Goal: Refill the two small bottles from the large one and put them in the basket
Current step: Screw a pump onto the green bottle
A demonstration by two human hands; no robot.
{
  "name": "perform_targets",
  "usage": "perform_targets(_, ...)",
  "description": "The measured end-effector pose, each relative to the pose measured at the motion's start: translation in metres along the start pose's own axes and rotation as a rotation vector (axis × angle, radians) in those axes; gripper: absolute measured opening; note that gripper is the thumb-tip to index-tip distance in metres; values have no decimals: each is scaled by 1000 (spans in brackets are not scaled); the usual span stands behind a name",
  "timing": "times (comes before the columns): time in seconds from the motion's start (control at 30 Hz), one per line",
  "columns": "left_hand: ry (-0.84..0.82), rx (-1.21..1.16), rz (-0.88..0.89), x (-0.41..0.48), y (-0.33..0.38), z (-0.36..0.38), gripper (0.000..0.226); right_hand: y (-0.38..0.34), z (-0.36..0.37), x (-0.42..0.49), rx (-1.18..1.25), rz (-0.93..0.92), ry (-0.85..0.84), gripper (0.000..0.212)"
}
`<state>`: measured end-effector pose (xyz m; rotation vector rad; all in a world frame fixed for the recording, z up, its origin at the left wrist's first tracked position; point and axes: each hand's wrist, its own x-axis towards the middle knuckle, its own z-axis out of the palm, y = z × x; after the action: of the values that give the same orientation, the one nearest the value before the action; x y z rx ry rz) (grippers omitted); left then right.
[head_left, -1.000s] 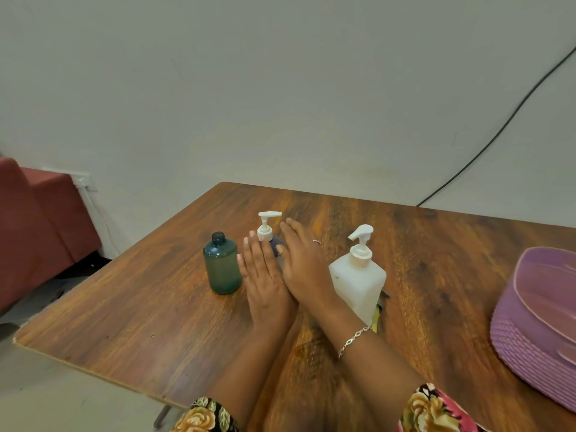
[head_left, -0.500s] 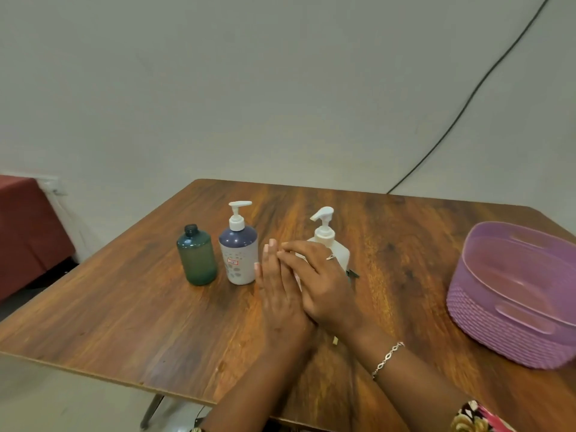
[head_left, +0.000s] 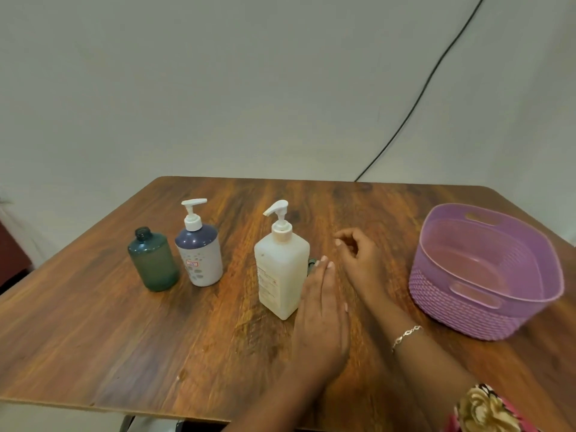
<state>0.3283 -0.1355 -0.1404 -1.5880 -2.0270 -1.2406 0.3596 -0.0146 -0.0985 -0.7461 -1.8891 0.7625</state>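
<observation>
A small green bottle [head_left: 152, 263] with no cap stands at the left of the wooden table [head_left: 93, 338]. Beside it is a small purple-and-white pump bottle [head_left: 199, 257]. The large white pump bottle [head_left: 280, 272] stands near the middle. My left hand [head_left: 321, 316] lies flat on the table, fingers straight, just right of the large bottle. My right hand [head_left: 358, 260] is further right, fingers loosely curled, holding nothing. The purple basket [head_left: 461, 310] sits at the right and looks empty.
A small dark object [head_left: 311, 263] peeks out behind the large bottle, by my left fingertips. A black cable [head_left: 414, 107] runs down the wall behind the table. The table's front edge is close to me.
My hands were laid one over the other in front of the bottles; they have separated and now sit right of the large bottle. The view has swung right, showing the whole basket.
</observation>
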Motion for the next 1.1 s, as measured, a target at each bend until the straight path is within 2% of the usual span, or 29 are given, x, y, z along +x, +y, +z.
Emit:
perform_targets(0.1,-136,-154,-176,0,8,5,60,24,7,19,-71,326,-203,14)
perform_targets(0.17,-172,-189,-242,4,2,13,65,31,16,23,-77,450,-286,17)
perform_targets(0.23,-186,-201,-285,10,-1,16,70,31,24,23,-113,507,-343,30)
perform_targets(0.37,-249,-265,-385,16,-2,19,76,27,38,26,-289,556,-440,42)
perform_targets(0.63,-339,-285,-442,16,-6,22,78,18,51,26,-516,514,-523,34)
perform_targets(0.77,-344,-284,-446,16,-8,22,80,19,52,29,-475,549,-533,31)
perform_targets(0.93,-346,-259,-425,16,-10,23,79,17,40,33,-256,676,-477,27)
perform_targets(1.03,-328,-220,-337,15,-11,23,82,15,29,41,-228,651,-415,23)
perform_targets(1.1,-296,-166,-209,14,-12,22,82,13,21,48,-187,612,-393,23)
